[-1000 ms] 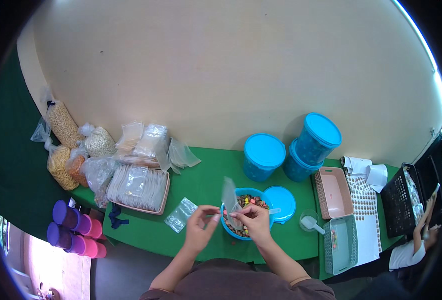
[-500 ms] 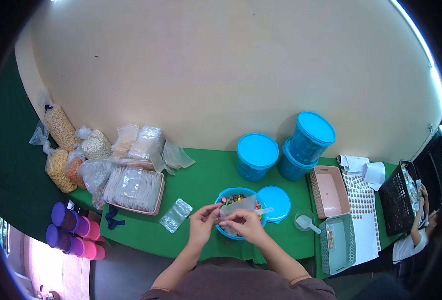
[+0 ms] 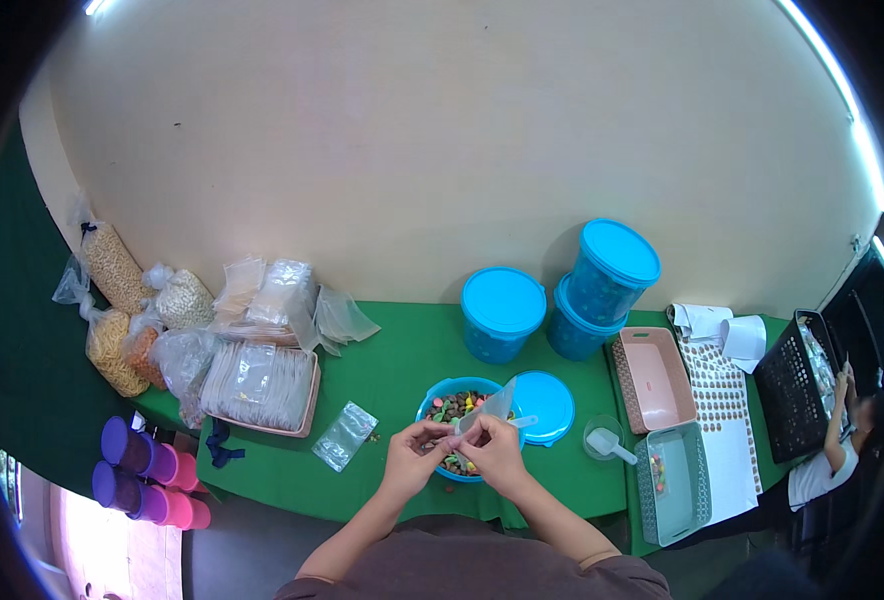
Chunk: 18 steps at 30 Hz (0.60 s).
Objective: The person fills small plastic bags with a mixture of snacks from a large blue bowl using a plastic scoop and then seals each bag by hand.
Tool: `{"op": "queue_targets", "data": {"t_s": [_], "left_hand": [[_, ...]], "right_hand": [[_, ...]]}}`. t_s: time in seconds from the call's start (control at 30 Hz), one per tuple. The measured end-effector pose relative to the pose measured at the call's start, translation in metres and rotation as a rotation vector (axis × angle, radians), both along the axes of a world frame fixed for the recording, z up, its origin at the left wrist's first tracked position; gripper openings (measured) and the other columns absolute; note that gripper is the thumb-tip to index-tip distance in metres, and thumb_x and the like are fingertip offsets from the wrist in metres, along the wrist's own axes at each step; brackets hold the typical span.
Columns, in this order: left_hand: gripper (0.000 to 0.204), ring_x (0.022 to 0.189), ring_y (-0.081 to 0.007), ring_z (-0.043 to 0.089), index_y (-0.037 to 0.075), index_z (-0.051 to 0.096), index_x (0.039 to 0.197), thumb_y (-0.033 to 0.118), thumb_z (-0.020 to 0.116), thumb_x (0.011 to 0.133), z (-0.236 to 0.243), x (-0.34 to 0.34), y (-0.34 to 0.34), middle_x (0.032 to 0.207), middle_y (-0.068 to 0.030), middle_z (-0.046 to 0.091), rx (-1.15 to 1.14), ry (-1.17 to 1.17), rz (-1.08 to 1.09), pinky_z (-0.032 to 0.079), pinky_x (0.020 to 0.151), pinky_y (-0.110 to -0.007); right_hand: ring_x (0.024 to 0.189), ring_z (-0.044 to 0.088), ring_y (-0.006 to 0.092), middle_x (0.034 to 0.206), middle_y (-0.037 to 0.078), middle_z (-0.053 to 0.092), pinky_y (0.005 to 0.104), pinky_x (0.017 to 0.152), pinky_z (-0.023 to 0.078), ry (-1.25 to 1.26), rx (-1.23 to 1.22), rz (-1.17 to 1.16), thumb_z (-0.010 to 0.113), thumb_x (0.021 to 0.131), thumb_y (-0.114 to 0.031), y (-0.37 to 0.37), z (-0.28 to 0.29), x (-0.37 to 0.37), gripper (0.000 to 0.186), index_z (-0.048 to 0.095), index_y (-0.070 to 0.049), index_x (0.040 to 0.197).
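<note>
Over a blue tub [image 3: 426, 405] of mixed brown and brightly coloured small sweets, my left hand [image 3: 410, 462] and my right hand [image 3: 492, 455] meet, both with fingers pinched on a small clear plastic bag [image 3: 497, 398] that slants up to the right. Part of the tub and the bag is hidden behind the fingers. A pale handle [image 3: 525, 421] sticks out of the tub's right side beside a round blue lid [image 3: 549, 398]. Flat clear bags [image 3: 340, 440] lie on the green cloth to the left.
Filled bags [image 3: 112, 345] and a basket of bags [image 3: 257, 390] stand left, blue canisters [image 3: 502, 310] behind. Right are a scoop in a cup [image 3: 612, 445], pink [image 3: 652, 370] and mint baskets [image 3: 677, 500], a sticker sheet [image 3: 722, 400], a black crate [image 3: 782, 410] and a co-worker [image 3: 827, 470].
My hands have come closer together, and the bag's top has swung from upright to a slant toward the right. The co-worker's arm has shifted beside the crate. The view has shifted slightly.
</note>
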<state>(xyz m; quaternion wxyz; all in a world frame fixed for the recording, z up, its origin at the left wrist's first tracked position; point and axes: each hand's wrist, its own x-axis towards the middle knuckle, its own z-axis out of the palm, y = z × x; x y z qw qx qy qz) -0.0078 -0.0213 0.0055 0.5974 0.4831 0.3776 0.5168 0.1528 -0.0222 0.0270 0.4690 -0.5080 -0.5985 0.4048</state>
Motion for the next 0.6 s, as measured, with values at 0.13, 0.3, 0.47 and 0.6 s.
{"op": "queue_targets", "data": {"t_s": [0.13,0.3,0.47,0.6], "left_hand": [[0.017,0.089,-0.0131,0.067,-0.003,0.068,0.101,0.01,0.07,0.09,-0.009,-0.004,0.005,0.097,-0.0102,0.07,-0.096,-0.037,0.015,0.055,0.077,-0.025],[0.019,0.09,-0.0148,0.069,-0.002,0.068,0.105,0.011,0.067,0.092,-0.013,-0.011,0.012,0.095,-0.0096,0.071,-0.133,-0.124,0.011,0.057,0.071,-0.026],[0.016,0.081,-0.0132,0.067,-0.003,0.066,0.103,0.009,0.062,0.093,-0.011,0.0,0.002,0.088,-0.0097,0.07,0.066,0.175,0.097,0.054,0.063,-0.026],[0.018,0.061,-0.013,0.063,-0.003,0.061,0.096,0.014,0.056,0.093,-0.011,0.004,-0.005,0.068,-0.0128,0.064,0.061,0.535,0.01,0.047,0.054,-0.029]], "right_hand": [[0.064,0.054,0.0079,0.076,0.004,0.058,0.0249,0.056,0.043,-0.046,0.018,0.096,0.076,0.082,-0.009,0.003,-0.004,0.002,0.019,0.061,0.001,0.076],[0.071,0.058,0.0077,0.084,0.005,0.063,0.0237,0.062,0.045,0.101,-0.039,0.174,0.071,0.086,-0.006,0.005,-0.013,0.006,0.008,0.067,0.001,0.089],[0.071,0.058,0.0085,0.084,0.005,0.063,0.0251,0.063,0.046,0.275,-0.054,0.107,0.069,0.088,-0.006,0.001,-0.025,0.001,0.011,0.067,0.002,0.096],[0.074,0.059,0.0129,0.088,0.008,0.065,0.0267,0.065,0.048,-0.133,0.312,0.057,0.069,0.085,0.001,-0.008,-0.011,-0.006,0.018,0.064,0.0,0.102]]}}
